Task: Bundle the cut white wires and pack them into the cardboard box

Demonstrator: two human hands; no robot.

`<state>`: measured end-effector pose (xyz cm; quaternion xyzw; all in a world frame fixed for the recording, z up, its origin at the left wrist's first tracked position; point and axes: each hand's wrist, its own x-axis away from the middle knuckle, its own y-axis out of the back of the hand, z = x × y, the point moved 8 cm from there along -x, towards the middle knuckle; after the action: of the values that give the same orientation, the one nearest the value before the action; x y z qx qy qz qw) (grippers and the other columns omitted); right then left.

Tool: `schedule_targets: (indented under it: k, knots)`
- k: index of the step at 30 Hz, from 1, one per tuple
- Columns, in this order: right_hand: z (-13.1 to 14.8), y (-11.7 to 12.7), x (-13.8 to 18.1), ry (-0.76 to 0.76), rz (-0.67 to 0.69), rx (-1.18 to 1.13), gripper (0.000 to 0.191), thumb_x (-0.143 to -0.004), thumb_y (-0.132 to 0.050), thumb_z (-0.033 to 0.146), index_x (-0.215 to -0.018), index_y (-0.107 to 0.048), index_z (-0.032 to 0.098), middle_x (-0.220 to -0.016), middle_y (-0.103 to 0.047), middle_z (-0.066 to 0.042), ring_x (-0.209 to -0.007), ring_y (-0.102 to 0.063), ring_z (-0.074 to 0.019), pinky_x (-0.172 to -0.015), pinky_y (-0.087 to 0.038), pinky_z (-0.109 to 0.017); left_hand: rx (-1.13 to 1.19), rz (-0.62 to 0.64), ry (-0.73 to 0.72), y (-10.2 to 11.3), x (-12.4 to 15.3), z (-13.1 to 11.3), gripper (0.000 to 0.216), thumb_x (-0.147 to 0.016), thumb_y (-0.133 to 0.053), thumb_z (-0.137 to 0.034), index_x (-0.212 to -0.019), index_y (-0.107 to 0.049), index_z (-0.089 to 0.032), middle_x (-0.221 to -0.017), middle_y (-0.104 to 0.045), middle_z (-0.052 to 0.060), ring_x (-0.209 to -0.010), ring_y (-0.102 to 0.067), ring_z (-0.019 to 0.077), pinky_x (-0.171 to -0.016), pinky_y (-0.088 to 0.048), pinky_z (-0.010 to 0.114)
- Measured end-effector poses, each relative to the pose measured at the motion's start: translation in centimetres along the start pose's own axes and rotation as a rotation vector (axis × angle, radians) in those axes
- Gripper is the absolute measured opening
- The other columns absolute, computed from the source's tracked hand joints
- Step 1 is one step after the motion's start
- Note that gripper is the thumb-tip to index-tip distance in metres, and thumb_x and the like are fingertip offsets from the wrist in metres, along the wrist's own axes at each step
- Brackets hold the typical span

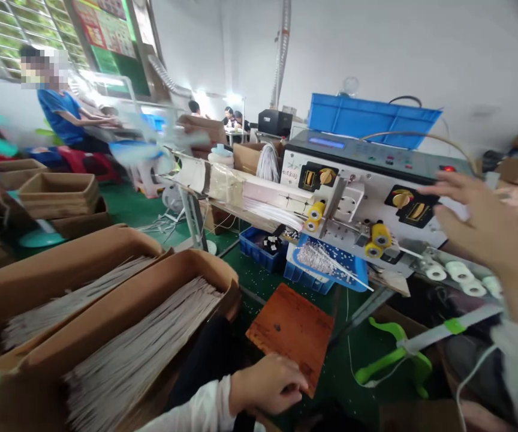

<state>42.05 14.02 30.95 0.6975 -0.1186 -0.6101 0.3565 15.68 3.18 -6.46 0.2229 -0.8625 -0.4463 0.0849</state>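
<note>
My left hand (265, 384) grips the near edge of a reddish-brown wooden board (291, 333) low in the middle, fingers curled over it. My right hand (479, 225) is raised at the right with fingers stretched out, holding nothing, just in front of a grey cutting machine (367, 180) with yellow rollers and black-and-gold knobs. A thin white tube runs along the machine's front between the rollers.
Two cardboard boxes (119, 312) of long white tubes lie at the lower left. Blue trays (326, 264) of small white pieces sit under the machine. White tape rolls (459, 273) stand at the right. A green stool (394, 354) stands on the green floor. Other people work at the back left.
</note>
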Motion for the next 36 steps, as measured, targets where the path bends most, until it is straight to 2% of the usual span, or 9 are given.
schedule_targets:
  k: [3, 9, 16, 21, 23, 26, 29, 32, 36]
  knots:
    - [2.4, -2.4, -6.2, -0.014, 0.104, 0.003, 0.060, -0.081, -0.049, -0.003, -0.139, -0.049, 0.009, -0.124, -0.068, -0.013, -0.127, -0.046, -0.0280, -0.104, -0.035, -0.052, 0.003, -0.008, 0.049, 0.4, 2.1, 1.0, 0.025, -0.083, -0.061, -0.025, -0.105, -0.072, -0.028, -0.095, -0.076, 0.002, -0.087, -0.072, 0.0213, -0.079, -0.054, 0.028]
    - [1.1, -8.0, -11.8, -0.100, 0.135, 0.077, 0.042, -0.080, -0.047, -0.005, -0.121, -0.056, -0.001, -0.118, -0.070, -0.017, -0.116, -0.048, -0.0222, -0.093, -0.035, -0.041, -0.004, -0.014, 0.196, 1.6, 6.5, 5.0, 0.028, -0.084, -0.057, -0.021, -0.108, -0.072, -0.026, -0.095, -0.076, 0.003, -0.088, -0.072, 0.0213, -0.081, -0.055, 0.028]
    - [3.0, -5.9, -11.2, -0.055, -0.001, 0.134, 0.046, -0.079, -0.058, 0.004, -0.125, -0.060, 0.003, -0.119, -0.068, -0.020, -0.120, -0.053, -0.0301, -0.097, -0.038, -0.046, 0.041, -0.031, 0.227, 1.6, 8.6, 7.4, 0.029, -0.085, -0.057, -0.022, -0.109, -0.072, -0.026, -0.098, -0.076, 0.003, -0.091, -0.072, 0.0216, -0.083, -0.055, 0.029]
    - [8.5, -3.4, 2.6, -0.256, -0.291, -0.244, 0.031, -0.092, -0.055, 0.026, -0.121, -0.064, 0.025, -0.112, -0.070, -0.010, -0.094, -0.067, -0.0243, -0.088, -0.052, -0.045, 0.067, -0.083, 0.258, 2.9, 8.7, 8.6, 0.030, -0.085, -0.056, -0.020, -0.111, -0.070, -0.025, -0.100, -0.074, 0.003, -0.090, -0.070, 0.0192, -0.082, -0.053, 0.027]
    - [10.7, -8.3, 11.2, -0.378, -0.143, -0.531, 0.019, -0.093, -0.053, 0.038, -0.101, -0.068, 0.030, -0.087, -0.072, -0.006, -0.069, -0.067, -0.0229, -0.065, -0.057, -0.040, 0.082, -0.103, 0.269, 3.3, 8.5, 9.1, 0.031, -0.084, -0.057, -0.019, -0.112, -0.069, -0.025, -0.101, -0.074, 0.004, -0.089, -0.069, 0.0185, -0.082, -0.053, 0.027]
    - [13.5, -20.0, 25.8, -0.738, 0.261, -0.806, 0.031, -0.091, -0.051, 0.054, -0.101, -0.067, 0.030, -0.074, -0.071, -0.003, -0.045, -0.058, -0.0195, -0.045, -0.051, -0.035, 0.095, -0.134, 0.271, 3.9, 8.0, 9.6, 0.032, -0.085, -0.056, -0.018, -0.114, -0.068, -0.024, -0.104, -0.073, 0.005, -0.095, -0.068, 0.0194, -0.086, -0.053, 0.029]
    - [15.3, -28.2, 37.7, -1.011, 0.343, -0.803, 0.047, -0.089, -0.045, 0.065, -0.089, -0.068, 0.023, -0.062, -0.065, -0.003, -0.038, -0.053, -0.0167, -0.041, -0.045, -0.030, 0.091, -0.166, 0.263, 4.5, 7.2, 9.5, 0.031, -0.087, -0.055, -0.019, -0.114, -0.069, -0.022, -0.112, -0.072, 0.007, -0.104, -0.066, 0.0214, -0.095, -0.051, 0.034]
    - [16.5, -31.7, 43.5, -1.069, 0.333, -0.743, 0.050, -0.084, -0.049, 0.069, -0.077, -0.067, 0.023, -0.058, -0.064, -0.002, -0.045, -0.060, -0.0196, -0.048, -0.050, -0.030, 0.094, -0.151, 0.219, 4.5, 6.1, 8.5, 0.029, -0.088, -0.055, -0.021, -0.113, -0.070, -0.022, -0.114, -0.073, 0.007, -0.107, -0.066, 0.0221, -0.098, -0.050, 0.035]
    - [16.5, -32.6, 45.3, -1.139, 0.332, -0.785, 0.048, -0.081, -0.051, 0.069, -0.078, -0.067, 0.024, -0.061, -0.065, -0.001, -0.045, -0.061, -0.0196, -0.045, -0.048, -0.029, 0.107, -0.169, 0.183, 4.3, 5.1, 7.2, 0.028, -0.089, -0.054, -0.022, -0.111, -0.070, -0.022, -0.111, -0.074, 0.007, -0.106, -0.066, 0.0226, -0.097, -0.051, 0.035]
